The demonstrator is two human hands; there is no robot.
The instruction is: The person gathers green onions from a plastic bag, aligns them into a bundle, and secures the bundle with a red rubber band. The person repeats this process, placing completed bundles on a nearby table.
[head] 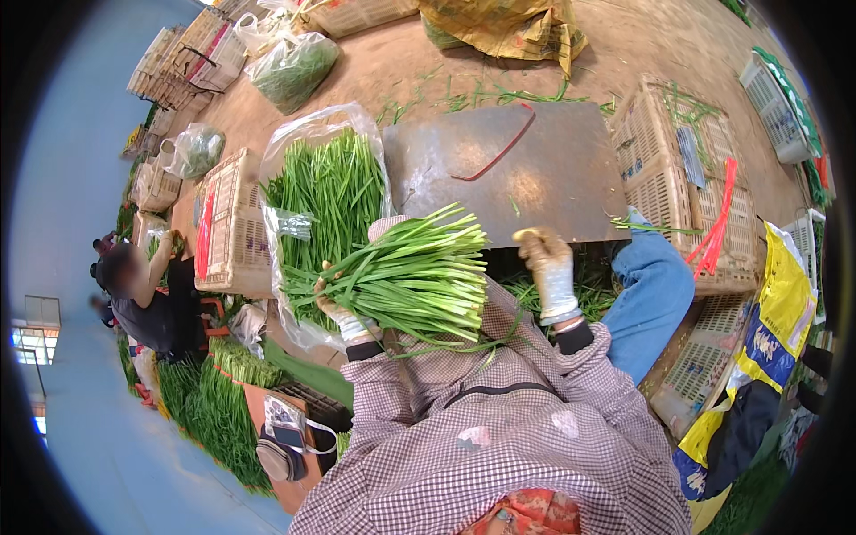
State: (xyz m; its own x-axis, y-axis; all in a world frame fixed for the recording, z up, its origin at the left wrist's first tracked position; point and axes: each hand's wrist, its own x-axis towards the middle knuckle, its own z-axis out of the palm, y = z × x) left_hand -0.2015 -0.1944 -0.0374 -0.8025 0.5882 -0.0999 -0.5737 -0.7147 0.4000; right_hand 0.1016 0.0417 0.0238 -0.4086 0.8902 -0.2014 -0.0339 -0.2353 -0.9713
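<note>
My left hand (pixel 340 314), in a stained work glove, grips a loose bunch of garlic chives (pixel 428 281) over my lap. The pale cut ends point right and the green leaves trail left. Behind the bunch, more chives (pixel 328 194) fill a clear plastic bag (pixel 271 160). My right hand (pixel 547 267), gloved too, is raised by the near edge of a worn metal board (pixel 575 174), apart from the bunch. Its fingers look bent, and the palm side is hidden. A dark red strip (pixel 498 157) lies curved across the board.
Plastic crates stand left (pixel 231 227) and right (pixel 682 180), each with red ties. Loose trimmings (pixel 595 284) lie beneath the board. A person (pixel 154 294) works at far left near bundled chives (pixel 227 414). A phone (pixel 289 437) rests on a brown surface. Filled bags (pixel 294 70) sit beyond.
</note>
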